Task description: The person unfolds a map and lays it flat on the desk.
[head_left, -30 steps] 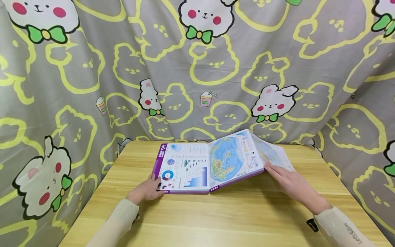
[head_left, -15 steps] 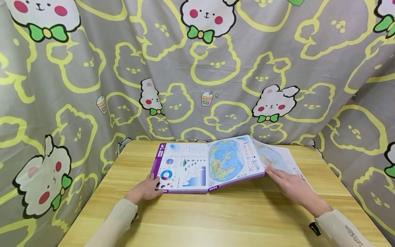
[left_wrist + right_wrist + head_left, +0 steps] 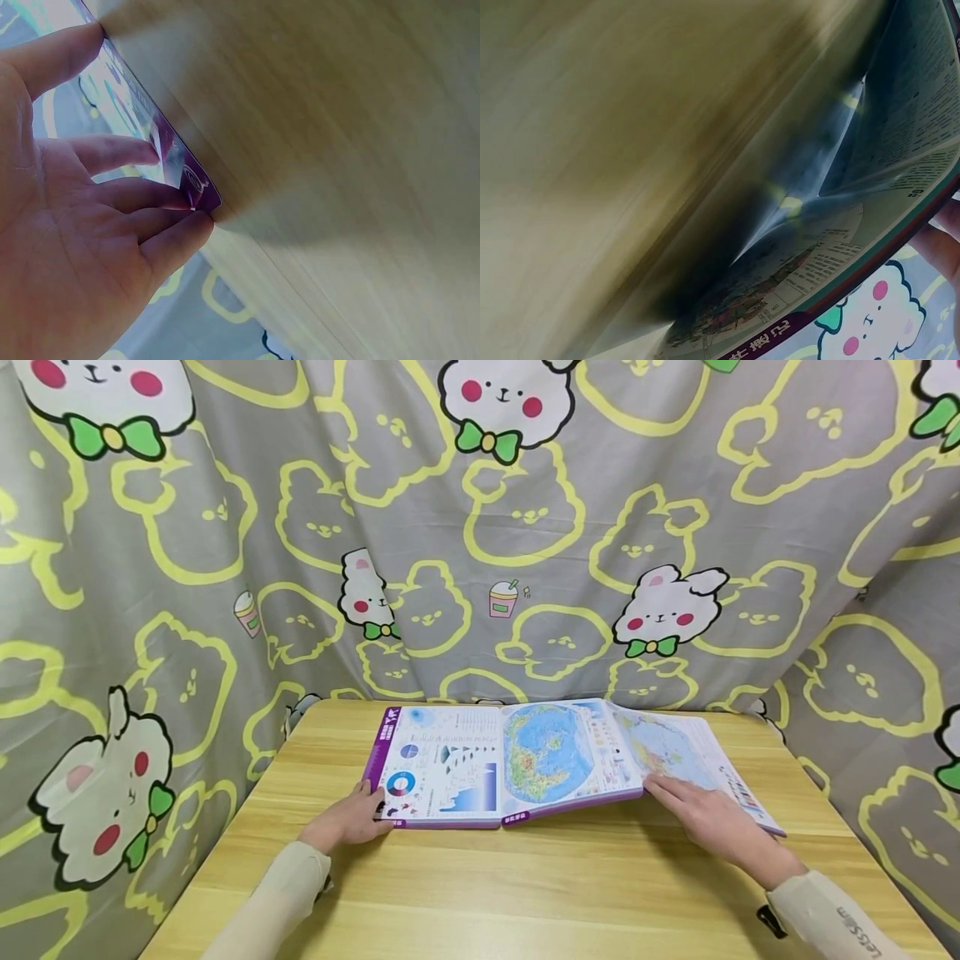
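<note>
A fold-out map [image 3: 450,768] with purple borders lies across the table, its panels printed with charts and maps. In the head view, my left hand [image 3: 348,818] holds the front left corner; in the left wrist view, my thumb and fingers [image 3: 180,240] are at its purple edge. My right hand [image 3: 716,822] pinches the raised front corner at the fold between the middle and right panels. In the right wrist view, the printed underside [image 3: 810,285] bows above the table, and fingers [image 3: 937,240] show beyond its edge. The right thumb is hidden there.
A wooden table [image 3: 525,893] carries the map and extends in front of it. A grey curtain [image 3: 420,543] with cartoon rabbits hangs behind and at both sides, close to the table's back edge.
My right hand has lowered the raised fold a little. The right panel has spread outward to the right, with more of its print showing. My left hand stays at the corner.
</note>
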The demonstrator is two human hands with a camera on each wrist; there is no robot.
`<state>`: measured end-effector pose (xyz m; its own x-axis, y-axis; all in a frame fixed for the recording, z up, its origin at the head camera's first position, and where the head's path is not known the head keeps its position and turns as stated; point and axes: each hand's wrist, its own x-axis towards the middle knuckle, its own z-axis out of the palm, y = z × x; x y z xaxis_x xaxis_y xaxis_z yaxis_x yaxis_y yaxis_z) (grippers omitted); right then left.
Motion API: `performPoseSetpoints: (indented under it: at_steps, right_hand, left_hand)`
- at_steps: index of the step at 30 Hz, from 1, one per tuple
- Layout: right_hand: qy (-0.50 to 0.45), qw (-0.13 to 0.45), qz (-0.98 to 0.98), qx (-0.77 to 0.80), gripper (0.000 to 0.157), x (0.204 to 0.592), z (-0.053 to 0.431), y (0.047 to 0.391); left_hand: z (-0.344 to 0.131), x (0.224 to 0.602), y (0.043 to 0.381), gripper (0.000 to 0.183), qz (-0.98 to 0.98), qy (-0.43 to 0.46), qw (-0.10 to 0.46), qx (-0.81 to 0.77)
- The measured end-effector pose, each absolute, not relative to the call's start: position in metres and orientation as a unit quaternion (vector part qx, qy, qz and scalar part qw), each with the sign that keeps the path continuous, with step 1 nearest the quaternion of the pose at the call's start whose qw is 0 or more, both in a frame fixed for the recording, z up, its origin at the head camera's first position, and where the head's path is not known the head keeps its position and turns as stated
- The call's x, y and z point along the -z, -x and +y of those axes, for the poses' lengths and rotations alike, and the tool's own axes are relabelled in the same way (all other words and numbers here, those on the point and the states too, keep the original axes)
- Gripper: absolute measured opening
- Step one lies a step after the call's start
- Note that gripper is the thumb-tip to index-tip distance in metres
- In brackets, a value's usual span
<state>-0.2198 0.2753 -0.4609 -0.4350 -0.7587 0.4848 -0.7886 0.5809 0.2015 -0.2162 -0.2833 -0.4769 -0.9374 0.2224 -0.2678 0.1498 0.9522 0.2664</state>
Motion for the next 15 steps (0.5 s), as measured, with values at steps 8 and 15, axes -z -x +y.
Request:
performPoseSetpoints:
  at_steps: [8,15]
  right_hand:
    - [-0.454,0.249,-0.855,-0.008,0.052,0.4668,0.2795,0.2195]
    - [-0.465,0.232,-0.854,-0.005,0.056,0.4681,0.2805,0.2197]
  left_hand:
    - [-0.2846,0.4778,0.2160,0.072,0.976,-0.092,0.151,-0.124]
    - [-0.2857,0.4765,0.2168,0.073,0.976,-0.093,0.154,-0.125]
